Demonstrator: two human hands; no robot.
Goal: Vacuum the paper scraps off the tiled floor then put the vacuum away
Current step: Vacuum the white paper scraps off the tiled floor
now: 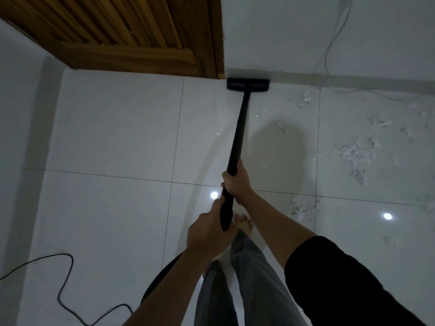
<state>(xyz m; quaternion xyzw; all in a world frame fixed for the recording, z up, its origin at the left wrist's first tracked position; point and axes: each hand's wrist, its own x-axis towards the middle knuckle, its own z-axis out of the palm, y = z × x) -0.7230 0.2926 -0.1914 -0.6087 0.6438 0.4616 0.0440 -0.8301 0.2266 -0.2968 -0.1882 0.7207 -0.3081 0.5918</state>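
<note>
Against the far wall's skirting, right beside the door frame, sits the vacuum head (248, 84), flat on the tiled floor (113, 128). Black vacuum wand (238, 137) runs from it straight back toward the person. Right hand (236, 184) is wrapped tight around the wand mid-shaft, fingers curled fully round. Left hand (208, 234) is closed around the wand's lower end, just behind the right hand. A black hose (162, 276) curves away under the left forearm.

Paper scraps (353, 154) lie scattered over the right-side tiles, well right of the head; a smaller clump (302, 209) sits near the tile joint right of the hands, another (304, 98) close to the far wall. Tiles left of the wand look bare.

Black power cord (66, 274) snakes across the near-left corner of the floor. White cable (334, 45) hangs down the far wall and trails onto the floor at far right. Wooden slatted door (131, 36) stands at far left. Bare foot (243, 223) and grey trouser legs (254, 278) are below the hands.
</note>
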